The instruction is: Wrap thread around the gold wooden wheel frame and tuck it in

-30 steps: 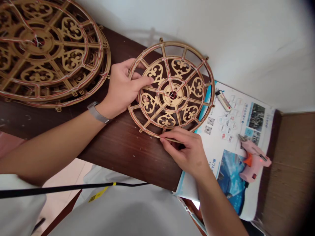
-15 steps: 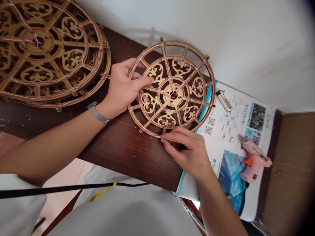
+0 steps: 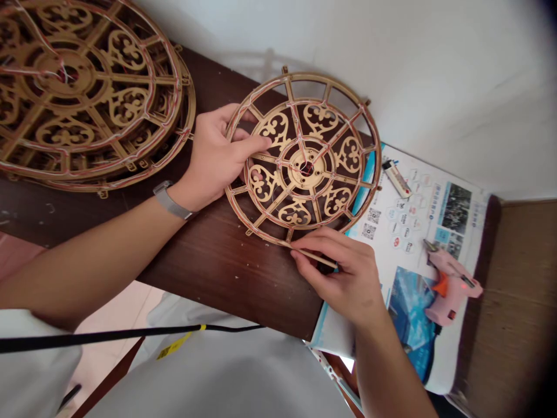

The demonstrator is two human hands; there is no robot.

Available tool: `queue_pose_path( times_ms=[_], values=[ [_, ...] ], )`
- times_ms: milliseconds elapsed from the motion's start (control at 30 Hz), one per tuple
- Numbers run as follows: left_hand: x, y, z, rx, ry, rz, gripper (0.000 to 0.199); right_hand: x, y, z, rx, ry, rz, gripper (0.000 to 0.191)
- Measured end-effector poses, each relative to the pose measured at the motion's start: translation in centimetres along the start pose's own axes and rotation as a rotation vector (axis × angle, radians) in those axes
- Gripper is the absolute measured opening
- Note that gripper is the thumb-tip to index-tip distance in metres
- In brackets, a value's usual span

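Note:
A round gold openwork frame [image 3: 304,168] with red and white wires along its rings and spokes is tilted up over the dark table. My left hand [image 3: 221,157] grips its left side, thumb on the front and fingers behind. At the bottom rim, my right hand [image 3: 339,273] pinches a thin pale stick [image 3: 319,257]. The stick's tip is at or close to the wired rim, hidden by the fingertips; whether it touches I cannot tell.
A stack of similar larger gold frames [image 3: 100,139] lies on the dark table [image 3: 209,278] at left. On the right, a printed white sheet [image 3: 374,249] bears a lighter [image 3: 396,179] and a pink glue gun [image 3: 452,284]. A cardboard surface [image 3: 517,290] stands beyond, and a black cable [image 3: 130,333] crosses in front.
My right hand has shifted slightly right along the bottom rim, and more of the pale stick shows. My left hand and the frame have hardly moved.

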State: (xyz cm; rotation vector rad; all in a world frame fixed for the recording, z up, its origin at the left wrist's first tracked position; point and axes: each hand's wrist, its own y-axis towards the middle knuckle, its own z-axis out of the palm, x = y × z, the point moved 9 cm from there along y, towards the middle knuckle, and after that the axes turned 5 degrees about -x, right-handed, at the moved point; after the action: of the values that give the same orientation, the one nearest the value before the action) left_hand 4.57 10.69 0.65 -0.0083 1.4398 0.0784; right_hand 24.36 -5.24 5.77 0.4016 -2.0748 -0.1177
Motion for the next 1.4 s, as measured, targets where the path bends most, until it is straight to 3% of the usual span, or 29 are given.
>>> queue_pose_path(
  times_ms=[433, 867, 1200, 1400],
  values=[
    [-0.2, -0.1, -0.1, -0.009, 0.023, -0.01, 0.023, 0.4, 0.3, 0.7, -0.026, 0.02, -0.041, 0.016],
    [-0.2, 0.0, -0.2, -0.008, 0.061, 0.012, 0.023, 0.6, 0.0, 1.6, 0.033, -0.005, -0.085, 0.015],
    [-0.3, -0.2, -0.1, -0.027, 0.044, -0.009, 0.024, 0.1, 0.5, 2.6, 0.05, -0.089, -0.188, 0.018],
    [-0.3, -0.1, -0.1, -0.03, 0.044, -0.009, 0.023, -0.9, 0.9, 2.4, 0.06, -0.129, -0.065, 0.02]
  ],
)
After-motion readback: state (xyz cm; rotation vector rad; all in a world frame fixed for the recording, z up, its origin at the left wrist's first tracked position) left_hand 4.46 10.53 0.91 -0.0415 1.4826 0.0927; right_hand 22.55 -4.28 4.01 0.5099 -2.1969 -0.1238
